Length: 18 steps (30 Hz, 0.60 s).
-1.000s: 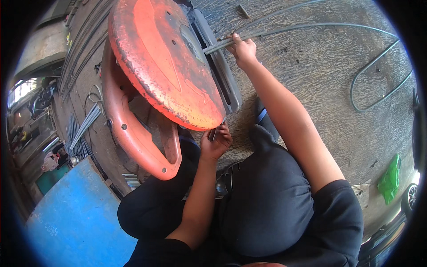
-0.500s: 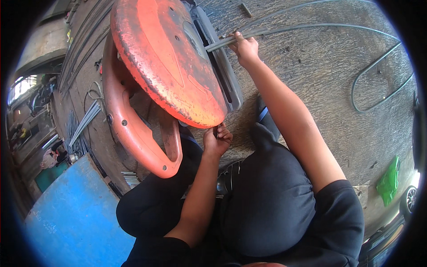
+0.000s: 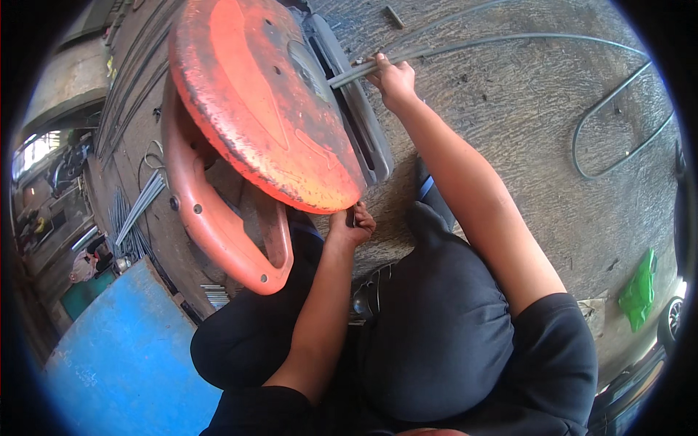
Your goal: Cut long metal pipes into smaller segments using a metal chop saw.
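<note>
An orange cut-off saw (image 3: pixel 240 94) with a worn round guard and a loop handle (image 3: pixel 225 240) stands in front of me. Under the guard's near edge, my left hand (image 3: pixel 352 225) is closed around a small dark part, mostly hidden by the fingers and the guard. My right hand (image 3: pixel 395 82) grips thin grey metal rods (image 3: pixel 350 75) to the right of the saw. The rods' left ends reach over the saw's dark base (image 3: pixel 363 123), while their long tails curve away to the far right. The blade is hidden behind the guard.
A short cut rod (image 3: pixel 395 17) lies at the far side. Bundled metal rods (image 3: pixel 134 211) rest at the left, above a blue panel (image 3: pixel 131 334). At the right are a green plastic bag (image 3: pixel 638 291) and a vehicle wheel (image 3: pixel 672 320). My bent knees are close below the saw.
The view has shifted slightly, so the saw and rods appear a little further left. Both hands keep their grip in nearly the same places.
</note>
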### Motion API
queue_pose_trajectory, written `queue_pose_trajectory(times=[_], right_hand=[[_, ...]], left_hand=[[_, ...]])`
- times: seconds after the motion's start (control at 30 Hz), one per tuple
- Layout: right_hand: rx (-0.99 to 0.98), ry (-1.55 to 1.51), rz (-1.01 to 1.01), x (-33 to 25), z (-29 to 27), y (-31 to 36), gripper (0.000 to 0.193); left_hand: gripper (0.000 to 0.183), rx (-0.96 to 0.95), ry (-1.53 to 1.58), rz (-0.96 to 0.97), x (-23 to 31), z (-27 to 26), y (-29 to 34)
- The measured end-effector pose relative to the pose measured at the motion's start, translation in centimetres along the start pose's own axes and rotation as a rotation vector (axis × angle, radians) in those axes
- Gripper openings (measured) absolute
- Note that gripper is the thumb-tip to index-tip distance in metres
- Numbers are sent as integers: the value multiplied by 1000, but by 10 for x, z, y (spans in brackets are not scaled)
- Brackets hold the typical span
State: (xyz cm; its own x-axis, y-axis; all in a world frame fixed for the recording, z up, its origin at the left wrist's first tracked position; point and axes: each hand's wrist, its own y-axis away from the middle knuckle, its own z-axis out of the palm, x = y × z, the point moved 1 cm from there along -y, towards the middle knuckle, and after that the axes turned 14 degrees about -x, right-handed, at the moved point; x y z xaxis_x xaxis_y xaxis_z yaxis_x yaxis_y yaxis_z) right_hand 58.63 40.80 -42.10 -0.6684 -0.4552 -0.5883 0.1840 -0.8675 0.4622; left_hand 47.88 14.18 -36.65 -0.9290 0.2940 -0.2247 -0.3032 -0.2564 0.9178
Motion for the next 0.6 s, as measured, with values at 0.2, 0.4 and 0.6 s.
queue_pose_trajectory(times=[0.2, 0.4, 0.6], right_hand=[[-33, 0, -55, 5, -3, -2, 16], [-21, 23, -31, 3, -2, -3, 15], [-27, -18, 10, 6, -3, -4, 16]], left_hand=[[29, 89, -102, 186, 0, -14, -14], [23, 12, -75, 144, -4, -4, 6], [29, 182, -1727, 68, -28, 33, 157]])
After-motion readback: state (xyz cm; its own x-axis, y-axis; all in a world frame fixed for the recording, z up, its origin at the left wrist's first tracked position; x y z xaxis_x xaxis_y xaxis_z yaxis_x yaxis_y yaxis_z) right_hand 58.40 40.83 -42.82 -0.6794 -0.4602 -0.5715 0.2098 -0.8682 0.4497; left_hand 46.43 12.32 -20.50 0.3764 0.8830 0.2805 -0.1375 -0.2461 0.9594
